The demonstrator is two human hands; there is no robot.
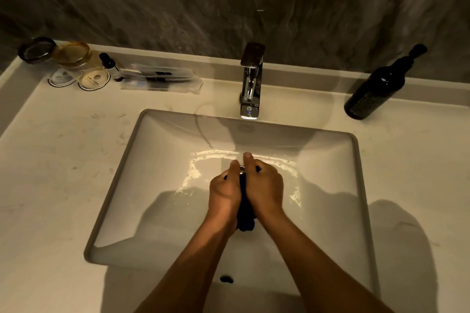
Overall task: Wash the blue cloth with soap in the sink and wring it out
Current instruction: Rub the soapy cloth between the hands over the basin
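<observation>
One counter point(63, 160) with one sink point(152, 185), one faucet point(250, 84) at its back edge, one dark bottle point(376, 86) at the back right, two jars point(54, 53) at the back left corner; over the basin two hands, left point(225, 193) and right point(264, 188), fingers curled tight, clamp one cloth point(245, 218) between them.

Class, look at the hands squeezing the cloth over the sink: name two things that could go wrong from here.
1. Both hands, left hand and right hand, press the dark blue cloth together; its loose end may stay wet.
2. Foamy residue rings the white rectangular sink; soap may remain in the cloth.
</observation>
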